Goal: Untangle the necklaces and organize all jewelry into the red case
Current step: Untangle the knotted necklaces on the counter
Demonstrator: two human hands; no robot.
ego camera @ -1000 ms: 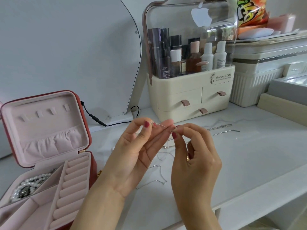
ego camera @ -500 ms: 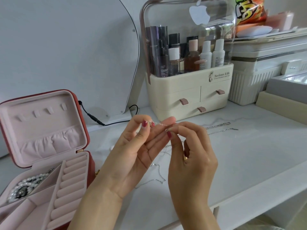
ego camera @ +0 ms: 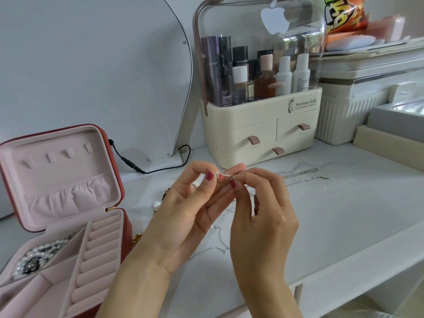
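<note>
Since a second ago my left hand (ego camera: 183, 216) and right hand (ego camera: 259, 216) have barely shifted, each grip pinching the thin silver chain necklace (ego camera: 226, 175); I judge the clasp unfinished, open red jewelry case (ego camera: 114, 180) waiting at nine o'clock.

A white marbled tabletop (ego camera: 344, 214) carries the open red case (ego camera: 124, 228) at near left, a cream cosmetics organizer (ego camera: 259, 131) at the far middle, thin silver chains (ego camera: 305, 179) right of centre, and a black cable (ego camera: 160, 169).
</note>
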